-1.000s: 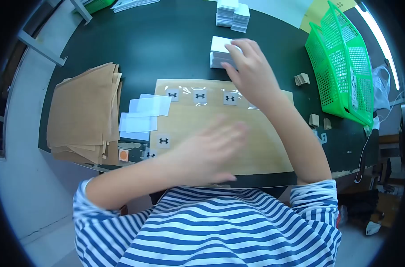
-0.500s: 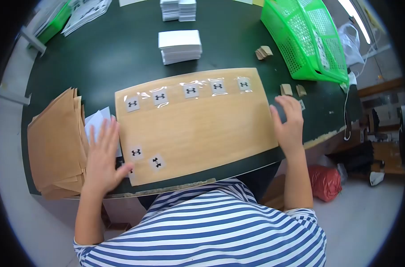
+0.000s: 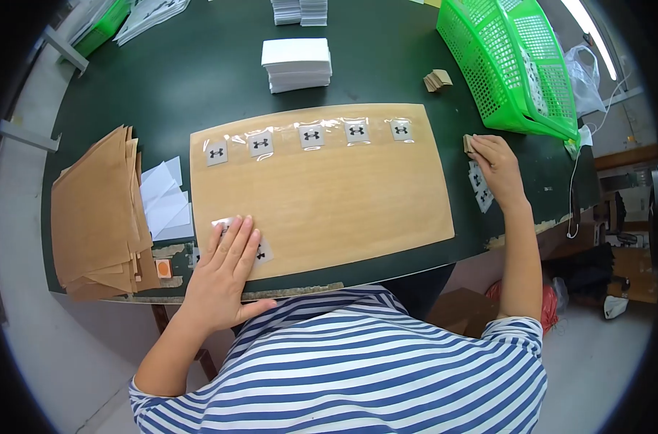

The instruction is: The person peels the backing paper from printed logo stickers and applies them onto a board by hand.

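A large brown paper sheet (image 3: 329, 195) lies before me, with several clear film squares bearing black logos (image 3: 312, 136) in a row along its far edge. My left hand (image 3: 224, 271) lies flat with fingers stretched over the sheet's near left corner, partly covering the loose logo squares (image 3: 262, 252) there. Right of the sheet, my right hand (image 3: 497, 168) has its fingertips pinched on a small tan paper piece (image 3: 468, 143) on the table. Several logo squares (image 3: 479, 186) lie beside that hand, partly hidden by it.
A stack of brown paper (image 3: 97, 217) and loose white sheets (image 3: 162, 199) lie at left, near an orange-and-white block (image 3: 164, 268). White card stacks (image 3: 296, 65) stand behind the sheet. A green basket (image 3: 488, 72) is at far right, with small tan pieces (image 3: 437, 79) near it.
My left hand has moved right from the sheet's left edge onto its near corner. My right hand has left the sheet's right edge and closed on the small tan paper piece.
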The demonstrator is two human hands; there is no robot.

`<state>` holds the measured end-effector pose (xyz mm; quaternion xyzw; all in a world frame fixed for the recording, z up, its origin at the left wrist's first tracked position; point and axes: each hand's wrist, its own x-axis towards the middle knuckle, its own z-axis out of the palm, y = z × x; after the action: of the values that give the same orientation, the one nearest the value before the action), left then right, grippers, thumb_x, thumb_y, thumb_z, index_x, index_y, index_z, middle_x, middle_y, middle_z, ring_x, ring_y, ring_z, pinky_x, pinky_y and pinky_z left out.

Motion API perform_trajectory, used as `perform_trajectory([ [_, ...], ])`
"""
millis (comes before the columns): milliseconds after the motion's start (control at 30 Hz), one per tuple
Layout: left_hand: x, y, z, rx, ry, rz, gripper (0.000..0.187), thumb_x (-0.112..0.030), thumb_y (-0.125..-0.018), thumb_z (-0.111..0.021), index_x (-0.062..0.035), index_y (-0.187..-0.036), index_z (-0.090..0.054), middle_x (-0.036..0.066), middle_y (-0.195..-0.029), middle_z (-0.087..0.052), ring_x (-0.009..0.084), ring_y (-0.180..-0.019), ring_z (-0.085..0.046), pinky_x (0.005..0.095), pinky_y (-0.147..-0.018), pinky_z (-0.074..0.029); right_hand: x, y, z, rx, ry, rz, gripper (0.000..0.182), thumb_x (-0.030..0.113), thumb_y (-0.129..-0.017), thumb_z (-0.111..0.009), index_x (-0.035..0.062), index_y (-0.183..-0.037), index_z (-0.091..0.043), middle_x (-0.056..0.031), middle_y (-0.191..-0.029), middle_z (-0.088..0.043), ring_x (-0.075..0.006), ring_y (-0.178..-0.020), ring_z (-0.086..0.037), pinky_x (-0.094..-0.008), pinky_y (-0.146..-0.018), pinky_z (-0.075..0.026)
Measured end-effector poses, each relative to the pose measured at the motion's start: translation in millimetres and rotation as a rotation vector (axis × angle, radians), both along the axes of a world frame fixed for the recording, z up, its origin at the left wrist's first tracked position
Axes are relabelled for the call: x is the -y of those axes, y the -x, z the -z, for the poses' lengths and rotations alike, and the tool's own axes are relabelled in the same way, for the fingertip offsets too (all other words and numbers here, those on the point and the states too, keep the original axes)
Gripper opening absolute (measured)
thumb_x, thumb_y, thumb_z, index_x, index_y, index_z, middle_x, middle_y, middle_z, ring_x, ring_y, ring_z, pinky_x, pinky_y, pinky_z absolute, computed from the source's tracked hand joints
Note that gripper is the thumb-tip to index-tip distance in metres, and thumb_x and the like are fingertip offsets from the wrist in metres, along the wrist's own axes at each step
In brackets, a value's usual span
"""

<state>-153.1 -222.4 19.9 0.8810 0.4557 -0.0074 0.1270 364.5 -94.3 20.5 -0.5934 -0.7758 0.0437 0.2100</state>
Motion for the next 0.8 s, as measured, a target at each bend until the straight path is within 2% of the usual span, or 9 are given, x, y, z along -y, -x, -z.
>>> perform_trajectory([
  [300, -1, -10, 4, 0.106, -0.037, 0.023, 0.098, -0.072, -0.093, -0.051, 0.0005, -0.157, -0.034, 0.020, -0.165, -0.030, 0.0291, -0.157, -0.018, 0.0438, -0.129, -0.007, -11, -11, -26, -0.036, 0.162, -0.071, 0.024, 0.001, -0.087, -0.070, -0.0027, -0.111, -0.075, -0.0096, -0.117, -0.073, -0.0271, -0.107, -0.062, -0.0355, -0.094, -0.051],
  [367, 6, 2, 1, 0.151, -0.066, 0.012, 0.095, -0.068, -0.094, -0.054, 0.0011, -0.156, -0.034, 0.020, -0.165, -0.030, 0.0299, -0.157, -0.019, 0.0444, -0.129, -0.009, -15, -5, -26, 0.132, 0.035, -0.077, 0.021, 0.001, -0.088, -0.068, -0.0035, -0.108, -0.074, -0.0089, -0.115, -0.074, -0.0278, -0.107, -0.061, -0.0361, -0.094, -0.051],
  [433, 11, 15, -3, 0.161, -0.078, -0.066, 0.094, -0.066, -0.094, -0.055, 0.0017, -0.156, -0.035, 0.021, -0.164, -0.031, 0.0304, -0.157, -0.020, 0.0446, -0.129, -0.010, -10, 38, -36, 0.259, -0.247, -0.074, 0.019, -0.002, -0.085, -0.067, -0.0031, -0.104, -0.073, -0.0089, -0.108, -0.073, -0.0287, -0.104, -0.062, -0.0372, -0.091, -0.052],
  [533, 14, 24, -1, 0.276, -0.108, -0.168, 0.091, -0.061, -0.095, -0.058, 0.0037, -0.155, -0.035, 0.023, -0.163, -0.033, 0.0321, -0.155, -0.024, 0.0451, -0.128, -0.015, 10, 163, -51, 0.093, -0.305, -0.235, 0.019, -0.003, -0.080, -0.067, -0.0015, -0.098, -0.072, -0.0091, -0.101, -0.071, -0.0286, -0.097, -0.064, -0.0385, -0.085, -0.053],
  [600, 17, 28, 5, 0.283, -0.108, -0.156, 0.091, -0.060, -0.095, -0.058, 0.0050, -0.154, -0.036, 0.024, -0.162, -0.034, 0.0330, -0.154, -0.026, 0.0451, -0.128, -0.017, 19, 243, -31, 0.048, -0.364, -0.430, 0.018, -0.001, -0.077, -0.068, 0.0030, -0.094, -0.070, -0.0086, -0.095, -0.069, -0.0269, -0.088, -0.065, -0.0357, -0.077, -0.053],
  [633, 18, 30, 9, 0.284, -0.111, -0.143, 0.090, -0.059, -0.095, -0.059, 0.0062, -0.153, -0.037, 0.025, -0.161, -0.035, 0.0338, -0.154, -0.027, 0.0451, -0.127, -0.018, 22, 280, -22, 0.005, -0.409, -0.510, 0.021, 0.000, -0.078, -0.073, 0.0016, -0.098, -0.073, -0.0085, -0.094, -0.070, -0.0268, -0.086, -0.066, -0.0359, -0.076, -0.054],
  [667, 18, 33, 13, 0.286, -0.117, -0.131, 0.090, -0.059, -0.095, -0.059, 0.0075, -0.152, -0.038, 0.026, -0.160, -0.036, 0.0346, -0.153, -0.029, 0.0451, -0.127, -0.020, 23, 314, -15, 0.001, -0.428, -0.567, 0.022, 0.001, -0.076, -0.072, 0.0004, -0.098, -0.071, -0.0097, -0.095, -0.070, -0.0269, -0.088, -0.067, -0.0351, -0.077, -0.055],
  [700, 17, 37, 15, 0.287, -0.126, -0.120, 0.089, -0.058, -0.095, -0.060, 0.0088, -0.151, -0.039, 0.027, -0.159, -0.037, 0.0354, -0.152, -0.031, 0.0452, -0.127, -0.021, 22, 344, -7, -0.009, -0.495, -0.584, 0.021, 0.003, -0.076, -0.071, -0.0017, -0.097, -0.070, -0.0104, -0.094, -0.069, -0.0267, -0.088, -0.065, -0.0346, -0.076, -0.054],
  [800, 18, 39, 14, 0.340, -0.104, -0.102, 0.087, -0.057, -0.096, -0.058, 0.0109, -0.148, -0.042, 0.028, -0.158, -0.038, 0.0363, -0.151, -0.033, 0.0447, -0.126, -0.022, 18, 383, 13, 0.088, -0.421, -0.641, 0.022, 0.003, -0.075, -0.071, -0.0024, -0.097, -0.070, -0.0111, -0.095, -0.067, -0.0260, -0.087, -0.063, -0.0342, -0.074, -0.053],
])
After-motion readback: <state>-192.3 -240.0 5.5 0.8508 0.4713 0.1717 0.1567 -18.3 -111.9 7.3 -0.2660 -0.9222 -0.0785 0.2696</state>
